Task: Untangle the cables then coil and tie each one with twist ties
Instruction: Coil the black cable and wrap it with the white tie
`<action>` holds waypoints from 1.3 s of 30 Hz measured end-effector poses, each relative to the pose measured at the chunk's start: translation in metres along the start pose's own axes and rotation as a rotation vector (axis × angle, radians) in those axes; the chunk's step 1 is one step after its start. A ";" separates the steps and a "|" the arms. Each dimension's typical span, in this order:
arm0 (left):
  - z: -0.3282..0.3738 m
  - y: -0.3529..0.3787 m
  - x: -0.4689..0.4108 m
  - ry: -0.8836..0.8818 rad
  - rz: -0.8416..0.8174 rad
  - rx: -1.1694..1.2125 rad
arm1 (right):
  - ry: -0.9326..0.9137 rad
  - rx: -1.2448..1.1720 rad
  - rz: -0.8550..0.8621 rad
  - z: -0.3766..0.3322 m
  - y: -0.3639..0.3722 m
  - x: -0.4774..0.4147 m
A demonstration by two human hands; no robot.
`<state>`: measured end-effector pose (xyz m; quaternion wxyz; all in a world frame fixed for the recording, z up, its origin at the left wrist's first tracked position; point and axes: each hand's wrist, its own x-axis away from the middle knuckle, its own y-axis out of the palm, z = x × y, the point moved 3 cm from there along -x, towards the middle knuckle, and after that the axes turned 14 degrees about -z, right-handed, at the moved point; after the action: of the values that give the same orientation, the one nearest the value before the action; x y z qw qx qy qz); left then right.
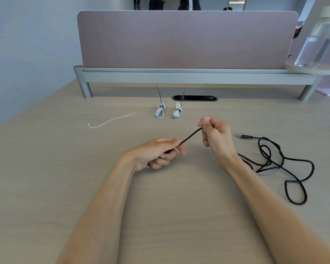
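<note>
Now both hands, left (158,152) and right (213,134), pinch one end of the black cable (191,135), apparently starting its coil; the next move likely calls for gathering the loose loops.

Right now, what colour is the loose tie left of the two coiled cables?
White; the thin plastic tie shows best in the head view.

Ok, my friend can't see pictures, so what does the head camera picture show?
The left hand and the right hand hold a black cable stretched between them over a tan desk, with the rest lying in loose loops to the right. Farther back lie two white cables, each coiled and tied, and a loose white tie to the left.
</note>
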<state>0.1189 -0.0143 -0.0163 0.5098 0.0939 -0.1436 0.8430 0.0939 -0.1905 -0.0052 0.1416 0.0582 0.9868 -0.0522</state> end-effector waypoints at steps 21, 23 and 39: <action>-0.008 -0.012 -0.027 0.354 0.475 0.727 | -0.026 0.195 -0.142 0.014 0.045 0.012; -0.006 -0.007 -0.029 0.364 0.484 0.663 | -0.027 0.216 -0.119 0.014 0.046 0.013; -0.004 -0.008 -0.035 0.412 0.470 0.700 | -0.034 0.162 -0.049 0.013 0.043 0.011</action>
<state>0.1419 -0.0381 -0.0298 0.2607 0.0559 0.2362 0.9344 0.0923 -0.1481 -0.0248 0.1519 0.0446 0.9779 -0.1364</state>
